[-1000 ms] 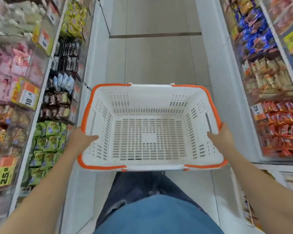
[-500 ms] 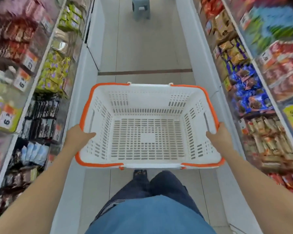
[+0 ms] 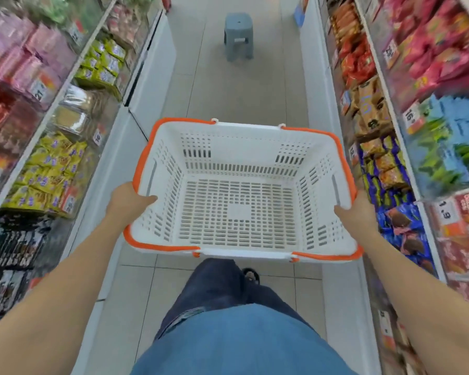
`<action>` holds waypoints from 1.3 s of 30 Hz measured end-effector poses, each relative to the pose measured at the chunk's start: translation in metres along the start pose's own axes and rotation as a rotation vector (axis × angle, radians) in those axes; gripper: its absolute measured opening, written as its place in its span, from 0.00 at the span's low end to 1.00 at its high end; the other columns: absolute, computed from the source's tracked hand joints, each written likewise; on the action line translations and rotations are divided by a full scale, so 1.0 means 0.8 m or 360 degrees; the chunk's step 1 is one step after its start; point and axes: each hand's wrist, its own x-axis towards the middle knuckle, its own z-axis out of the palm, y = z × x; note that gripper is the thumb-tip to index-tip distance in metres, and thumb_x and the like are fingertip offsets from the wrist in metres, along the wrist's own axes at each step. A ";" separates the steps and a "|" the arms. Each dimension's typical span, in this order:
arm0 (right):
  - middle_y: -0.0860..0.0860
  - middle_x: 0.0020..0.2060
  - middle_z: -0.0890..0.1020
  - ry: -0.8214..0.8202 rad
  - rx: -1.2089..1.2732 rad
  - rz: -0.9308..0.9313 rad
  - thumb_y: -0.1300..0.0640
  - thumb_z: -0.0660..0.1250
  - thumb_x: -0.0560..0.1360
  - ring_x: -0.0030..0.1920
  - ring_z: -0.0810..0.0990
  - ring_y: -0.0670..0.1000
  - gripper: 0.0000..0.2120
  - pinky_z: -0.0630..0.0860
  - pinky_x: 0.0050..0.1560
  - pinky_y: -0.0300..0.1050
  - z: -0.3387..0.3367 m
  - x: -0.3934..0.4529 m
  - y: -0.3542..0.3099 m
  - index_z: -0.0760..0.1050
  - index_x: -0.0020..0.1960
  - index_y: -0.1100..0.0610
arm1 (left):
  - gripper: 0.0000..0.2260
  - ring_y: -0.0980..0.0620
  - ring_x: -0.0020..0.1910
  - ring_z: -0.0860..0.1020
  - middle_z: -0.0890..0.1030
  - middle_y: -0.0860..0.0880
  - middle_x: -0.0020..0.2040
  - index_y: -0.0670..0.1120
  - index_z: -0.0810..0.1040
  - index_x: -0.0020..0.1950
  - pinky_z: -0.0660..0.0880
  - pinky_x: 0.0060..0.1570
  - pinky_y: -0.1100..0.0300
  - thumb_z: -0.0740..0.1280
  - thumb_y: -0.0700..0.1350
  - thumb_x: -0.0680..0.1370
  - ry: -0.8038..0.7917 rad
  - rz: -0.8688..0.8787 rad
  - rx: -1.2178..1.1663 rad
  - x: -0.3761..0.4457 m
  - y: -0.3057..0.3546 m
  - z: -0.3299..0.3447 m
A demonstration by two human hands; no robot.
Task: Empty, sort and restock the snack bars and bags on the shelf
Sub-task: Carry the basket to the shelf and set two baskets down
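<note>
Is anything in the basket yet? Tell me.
No, the white basket gripped by the left hand and right hand shows only its bare slotted floor.

Your left hand (image 3: 129, 200) and right hand (image 3: 359, 209) grip opposite side rims of the white basket (image 3: 238, 143), thumbs inside. The basket holds nothing and is carried above the aisle floor (image 3: 236, 90). Stocked snack shelves stand on both sides. A grey stool (image 3: 238, 36) stands well ahead.
</note>
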 end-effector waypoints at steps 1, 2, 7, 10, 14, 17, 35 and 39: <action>0.64 0.53 0.76 -0.0017 -0.0009 -0.0011 0.60 0.68 0.74 0.51 0.76 0.64 0.22 0.76 0.48 0.58 -0.006 0.032 -0.008 0.64 0.63 0.67 | 0.20 0.44 0.47 0.77 0.80 0.41 0.57 0.41 0.75 0.62 0.73 0.44 0.54 0.72 0.48 0.73 0.0007 -0.0002 0.0003 0.017 0.017 0.003; 0.64 0.53 0.76 -0.0021 -0.0022 -0.0024 0.60 0.68 0.74 0.51 0.77 0.64 0.22 0.76 0.48 0.58 -0.010 0.062 -0.017 0.64 0.62 0.66 | 0.21 0.43 0.50 0.78 0.80 0.41 0.57 0.41 0.75 0.62 0.74 0.45 0.53 0.72 0.49 0.73 0.0029 -0.0010 0.0018 0.034 0.035 0.006; 0.61 0.47 0.75 -0.0057 -0.0088 -0.0059 0.58 0.69 0.73 0.45 0.76 0.62 0.19 0.75 0.37 0.54 -0.016 0.216 -0.057 0.66 0.58 0.64 | 0.19 0.43 0.44 0.76 0.80 0.40 0.54 0.40 0.75 0.59 0.75 0.44 0.52 0.73 0.48 0.72 0.0054 -0.0054 0.0067 0.143 0.127 0.022; 0.58 0.46 0.72 -0.0071 -0.0106 -0.0018 0.58 0.69 0.74 0.42 0.74 0.59 0.21 0.66 0.29 0.46 -0.011 0.302 -0.080 0.65 0.62 0.65 | 0.18 0.43 0.45 0.76 0.81 0.40 0.53 0.41 0.76 0.58 0.75 0.46 0.51 0.72 0.48 0.72 0.0026 -0.0026 0.0093 0.228 0.186 0.029; 0.61 0.52 0.76 -0.0082 -0.0008 0.0081 0.58 0.67 0.75 0.49 0.77 0.63 0.24 0.76 0.41 0.52 -0.012 0.400 -0.122 0.62 0.66 0.64 | 0.19 0.39 0.52 0.78 0.80 0.39 0.56 0.41 0.76 0.61 0.74 0.47 0.52 0.71 0.47 0.73 -0.0029 0.0017 0.0129 0.337 0.266 0.035; 0.60 0.56 0.77 -0.0017 0.0021 0.0109 0.57 0.68 0.74 0.52 0.77 0.63 0.26 0.76 0.45 0.53 -0.023 0.475 -0.157 0.63 0.67 0.63 | 0.19 0.38 0.52 0.78 0.80 0.39 0.56 0.40 0.75 0.61 0.76 0.50 0.48 0.71 0.45 0.72 -0.0017 0.0009 0.0138 0.413 0.327 0.037; 0.61 0.55 0.78 -0.0006 0.0089 0.0133 0.56 0.67 0.76 0.53 0.77 0.63 0.19 0.76 0.50 0.57 -0.036 0.966 -0.366 0.67 0.61 0.63 | 0.21 0.44 0.47 0.79 0.81 0.43 0.53 0.42 0.77 0.59 0.76 0.47 0.52 0.70 0.55 0.73 0.0128 -0.0018 0.0056 0.799 0.660 0.073; 0.63 0.56 0.78 0.0070 0.0123 0.0108 0.56 0.68 0.75 0.54 0.77 0.64 0.21 0.76 0.51 0.57 -0.022 1.071 -0.435 0.66 0.62 0.64 | 0.19 0.45 0.46 0.79 0.82 0.45 0.52 0.43 0.78 0.58 0.76 0.45 0.53 0.71 0.54 0.73 0.0172 0.0011 -0.0021 0.910 0.721 0.056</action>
